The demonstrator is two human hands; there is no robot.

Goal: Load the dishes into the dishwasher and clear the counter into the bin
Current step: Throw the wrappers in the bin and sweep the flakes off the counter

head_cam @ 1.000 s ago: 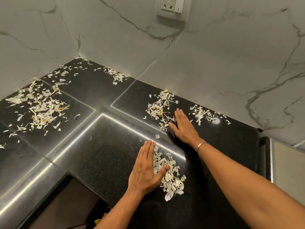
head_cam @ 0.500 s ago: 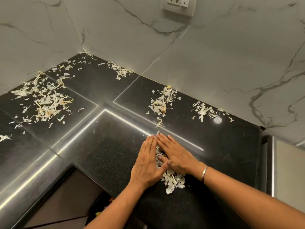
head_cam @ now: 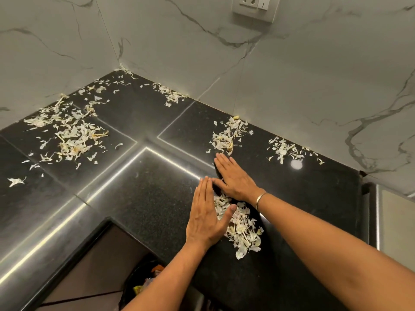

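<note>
Only a small part of the clearing is judged to be done. One heap of pale, papery peel scraps (head_cam: 243, 234) is gathered at the lower centre of the frame, on the black polished stone worktop (head_cam: 146, 194), close to its front edge. It is penned between the left hand (head_cam: 205, 216), laid flat with straight, closed fingers and the thumb spread against the scraps, and the right hand (head_cam: 235, 178), likewise flat and palm-down just above it. Nothing is gripped by either hand.

Four patches are left to be swept:
- a cluster by the wall (head_cam: 226, 136), just beyond the right fingertips
- a thinner scatter (head_cam: 285, 150) at the centre right
- a small patch (head_cam: 170, 95) near the corner at the upper centre
- the widest spread (head_cam: 69, 135) at the centre left

No dishes and no dishwasher are shown, so that part cannot be judged.

The dark-lined bin (head_cam: 143, 286) is seen at the bottom centre, below the worktop's edge and left of the heap. A short, bare run is offered from heap to edge. The far patches are hemmed in by the white veined marble wall (head_cam: 292, 75), so they can only be drawn forward.
</note>
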